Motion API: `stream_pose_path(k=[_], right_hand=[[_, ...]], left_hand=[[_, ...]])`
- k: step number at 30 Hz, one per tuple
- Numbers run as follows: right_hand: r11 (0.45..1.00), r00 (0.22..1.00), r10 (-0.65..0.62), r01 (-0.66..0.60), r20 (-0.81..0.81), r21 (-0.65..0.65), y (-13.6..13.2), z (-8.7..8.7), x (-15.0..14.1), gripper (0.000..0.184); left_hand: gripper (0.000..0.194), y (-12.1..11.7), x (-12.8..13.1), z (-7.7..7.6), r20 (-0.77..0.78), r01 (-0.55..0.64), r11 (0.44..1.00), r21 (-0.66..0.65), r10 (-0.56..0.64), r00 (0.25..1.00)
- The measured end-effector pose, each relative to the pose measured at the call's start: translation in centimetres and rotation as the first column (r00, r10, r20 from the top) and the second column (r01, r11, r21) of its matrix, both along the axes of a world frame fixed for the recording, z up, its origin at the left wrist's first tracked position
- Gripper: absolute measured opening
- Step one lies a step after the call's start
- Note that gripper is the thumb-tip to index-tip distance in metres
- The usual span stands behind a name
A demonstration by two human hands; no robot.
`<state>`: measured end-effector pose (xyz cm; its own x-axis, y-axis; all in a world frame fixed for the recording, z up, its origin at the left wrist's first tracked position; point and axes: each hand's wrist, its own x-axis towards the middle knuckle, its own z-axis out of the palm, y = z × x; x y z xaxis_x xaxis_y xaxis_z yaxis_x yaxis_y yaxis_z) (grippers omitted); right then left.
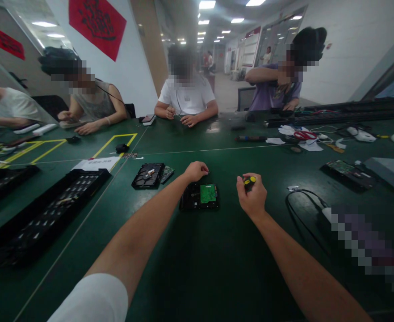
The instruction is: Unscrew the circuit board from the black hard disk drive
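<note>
Seated people surround the green table (230, 250) beneath bright ceiling lights (207, 5).

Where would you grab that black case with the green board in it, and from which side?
I'd grip the black case by its outer left and right edges, coming from the near side. It lies flat, so its edges suit a pinch better than its top, where the green board sits. The left hand is by its far edge.
</note>
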<state>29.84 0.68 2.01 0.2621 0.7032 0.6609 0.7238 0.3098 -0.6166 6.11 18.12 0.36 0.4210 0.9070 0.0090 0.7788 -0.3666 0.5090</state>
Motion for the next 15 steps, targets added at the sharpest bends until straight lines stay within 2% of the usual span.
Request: stream_pose_path(k=[8,15], right_hand=[[1.000,1.000,0.013,-0.013,-0.014,-0.015,-0.03,0.00,-0.08,0.032],[0.999,1.000,-0.021,0.020,0.012,0.042,0.34,-0.39,-0.10,0.030]], left_hand=[[0.010,-0.40,0.34,-0.07,-0.017,-0.013,0.999,0.043,0.013,1.000],[0.014,-0.15,-0.09,0.24,0.004,-0.052,0.996,0.079,0.052,0.999]])
